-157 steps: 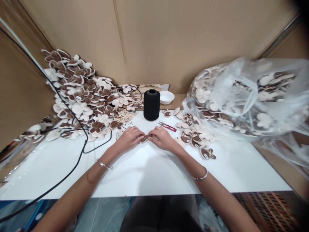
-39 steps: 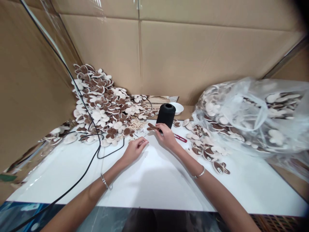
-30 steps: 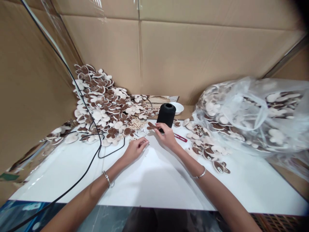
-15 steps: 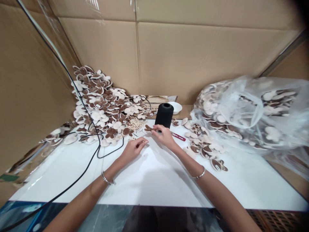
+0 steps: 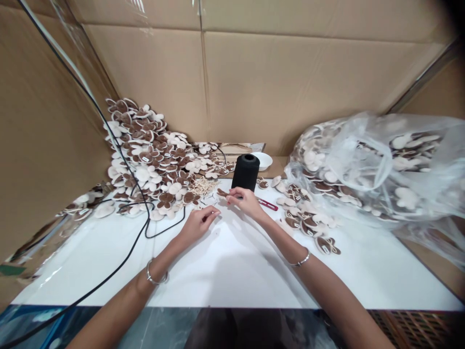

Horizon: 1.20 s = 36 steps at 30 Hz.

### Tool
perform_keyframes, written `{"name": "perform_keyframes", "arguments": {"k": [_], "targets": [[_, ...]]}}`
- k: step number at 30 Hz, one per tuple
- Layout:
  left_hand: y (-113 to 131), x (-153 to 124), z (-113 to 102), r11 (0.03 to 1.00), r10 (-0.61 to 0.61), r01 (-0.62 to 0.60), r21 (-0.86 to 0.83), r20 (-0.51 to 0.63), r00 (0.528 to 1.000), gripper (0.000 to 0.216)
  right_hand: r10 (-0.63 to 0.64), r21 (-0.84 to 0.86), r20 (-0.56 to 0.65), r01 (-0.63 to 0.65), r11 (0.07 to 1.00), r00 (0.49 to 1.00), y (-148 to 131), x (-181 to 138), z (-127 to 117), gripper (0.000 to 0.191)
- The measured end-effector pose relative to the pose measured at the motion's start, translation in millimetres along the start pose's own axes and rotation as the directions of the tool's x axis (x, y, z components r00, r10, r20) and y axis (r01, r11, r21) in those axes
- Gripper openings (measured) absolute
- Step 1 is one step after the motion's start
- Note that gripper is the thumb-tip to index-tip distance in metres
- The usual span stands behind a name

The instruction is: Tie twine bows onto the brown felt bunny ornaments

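Note:
My right hand (image 5: 246, 202) pinches a small brown plush piece (image 5: 221, 193) by its near end, in front of a black cone of thread (image 5: 246, 172). To its left, my left hand (image 5: 197, 224) hovers low over the white tabletop with thumb and forefinger pressed together; whatever it may hold is too small to make out. A red-handled tool (image 5: 269, 203), possibly thread snips or a cutter, lies just right of my right hand. Cream-coloured bows or cord pieces (image 5: 203, 186) form a small heap beyond my left hand.
A tall pile of brown and white plush flower shapes (image 5: 145, 155) stands at the left. Several with bows (image 5: 327, 245) lie at the right, before a clear plastic bag (image 5: 363, 165) of more. A white bowl (image 5: 264, 161) sits behind the cone. Black cable (image 5: 147, 223) crosses the left side.
Both hands stay almost where they were, the right one still pinching the brown piece. My left wrist has turned slightly and its bracelet has slid a little; the whole view has shifted slightly.

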<state>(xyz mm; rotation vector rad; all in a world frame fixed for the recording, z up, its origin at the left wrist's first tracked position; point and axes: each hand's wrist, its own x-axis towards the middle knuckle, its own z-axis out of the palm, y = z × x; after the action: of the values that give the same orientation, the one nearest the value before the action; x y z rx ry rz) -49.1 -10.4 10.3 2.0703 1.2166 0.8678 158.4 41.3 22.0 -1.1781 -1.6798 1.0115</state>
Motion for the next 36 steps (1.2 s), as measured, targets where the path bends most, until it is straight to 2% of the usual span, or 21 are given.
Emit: {"name": "perform_keyframes", "arguments": {"k": [8,18,22,26,30,36], "targets": [[0.6,-1.1,-0.9,1.000,0.019,-0.020,0.024,0.007,1.000,0.029,0.014,-0.006,0.039,-0.014,1.000,0.999,-0.5,-0.5,-1.5,0.011],[-9.1,1.3,0.6,0.995,0.032,-0.032,0.091,0.003,0.999,0.028,0.044,0.106,0.080,-0.053,0.993,0.996,-12.5,-3.3,-6.1,0.018],[-21.5,16.5,2.0,0.990,0.045,-0.046,0.133,0.007,0.999,0.026,-0.028,0.063,0.083,0.023,0.998,0.996,-13.3,-3.9,-7.5,0.016],[-29.0,48.4,-0.9,0.990,0.086,-0.088,0.109,0.025,0.996,0.023,-0.130,-0.052,0.093,0.135,0.990,0.987,-7.6,-7.3,-9.4,0.013],[-23.2,83.1,-10.9,0.977,0.189,-0.200,0.072,0.133,0.973,0.026,-0.254,-0.191,0.095,0.268,0.944,0.963,0.7,-11.5,-15.8,0.009],[-11.1,114.6,-27.0,0.843,0.295,-0.398,0.362,0.307,0.905,0.024,-0.405,-0.352,0.198,0.450,0.821,0.893,6.7,-13.6,-25.1,0.016]]}}
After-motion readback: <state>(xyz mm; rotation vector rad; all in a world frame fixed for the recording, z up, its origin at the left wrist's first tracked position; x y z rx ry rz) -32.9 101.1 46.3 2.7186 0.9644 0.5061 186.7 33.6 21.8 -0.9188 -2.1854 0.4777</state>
